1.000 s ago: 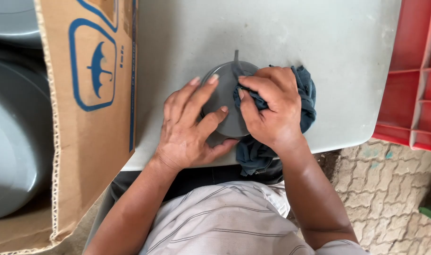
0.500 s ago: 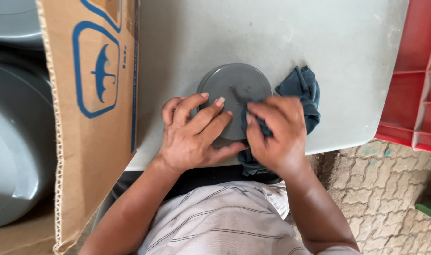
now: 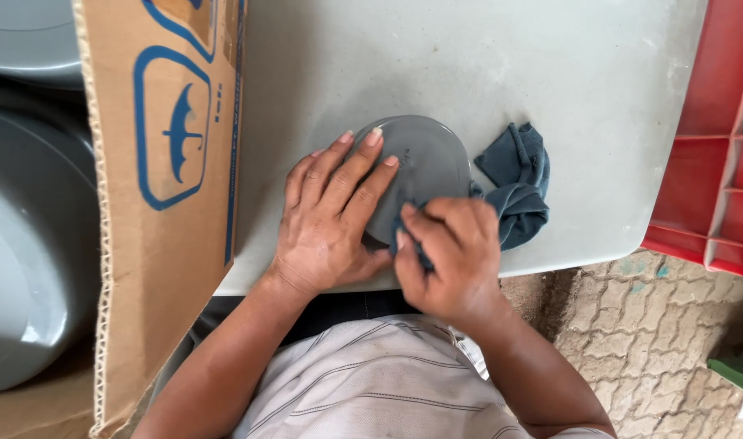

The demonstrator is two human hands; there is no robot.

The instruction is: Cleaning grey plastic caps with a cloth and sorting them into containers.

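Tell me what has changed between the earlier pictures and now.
The right hand slid its dark blue cloth from the grey round lid's far side to its near edge, baring the top. The left hand still presses the lid flat on the table.

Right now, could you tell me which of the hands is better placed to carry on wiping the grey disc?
The right hand, probably: it already grips the dark blue cloth against the grey disc. The left hand lies flat on the disc, steadying it on the table.
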